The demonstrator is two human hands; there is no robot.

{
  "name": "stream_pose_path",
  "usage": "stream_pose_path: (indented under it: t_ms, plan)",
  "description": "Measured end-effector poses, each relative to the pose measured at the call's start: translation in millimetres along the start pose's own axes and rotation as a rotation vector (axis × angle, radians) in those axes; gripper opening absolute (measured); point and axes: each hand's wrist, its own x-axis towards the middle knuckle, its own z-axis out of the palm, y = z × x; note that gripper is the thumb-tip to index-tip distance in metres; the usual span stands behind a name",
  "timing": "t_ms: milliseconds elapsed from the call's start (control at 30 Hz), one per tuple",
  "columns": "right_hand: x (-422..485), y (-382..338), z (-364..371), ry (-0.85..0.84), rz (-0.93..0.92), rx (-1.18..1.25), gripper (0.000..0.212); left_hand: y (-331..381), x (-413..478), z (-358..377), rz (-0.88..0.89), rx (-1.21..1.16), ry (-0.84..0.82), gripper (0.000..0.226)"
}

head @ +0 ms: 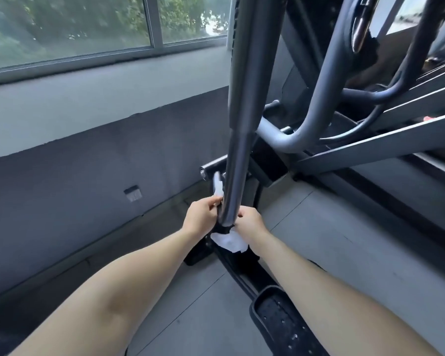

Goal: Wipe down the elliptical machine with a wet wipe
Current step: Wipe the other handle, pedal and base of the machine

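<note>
I am working in a workout room, either a small gym or a home exercise corner. I am facing an elliptical machine [244, 98], its dark swing arm rising in front of me and its studded pedal [280, 319] lying low by my right forearm. Sloping metal rails [409, 116] are running off to the right, possibly part of a second machine, though the blur is making that hard to tell. Grey tiles are covering the floor [332, 240]. A two-tone wall [88, 155] is carrying a socket plate [133, 194], and a wide window [70, 24] is showing green trees outside.
</note>
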Motion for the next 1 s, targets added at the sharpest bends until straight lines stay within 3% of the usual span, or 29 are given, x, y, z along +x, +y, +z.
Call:
stream_pose_path:
  t_ms: [100,300,467,567,800,1000]
  plan:
    - [-3,2,2,-0.022,0.035,0.009,0.044,1,7,-2,-0.002,-0.001,-0.057,0.027]
    - [-10,1,4,-0.03,0.066,0.043,0.024,8,24,-4,-0.098,0.11,-0.204,0.042]
    - [-10,0,5,0.01,-0.06,-0.009,0.038,26,-2,-14,-0.051,0.082,-0.179,0.02]
    - [-16,-1,5,-0.035,-0.041,0.053,0.031,34,-15,-19,-0.032,0.086,-0.154,0.041]
    - [-29,0,-8,-0.074,0.049,0.134,0.052,49,-45,-25,0.0,0.171,-0.105,0.031]
    - [-40,0,-12,-0.148,0.048,0.231,0.045,65,-77,-24,-0.048,0.083,0.011,0.056]
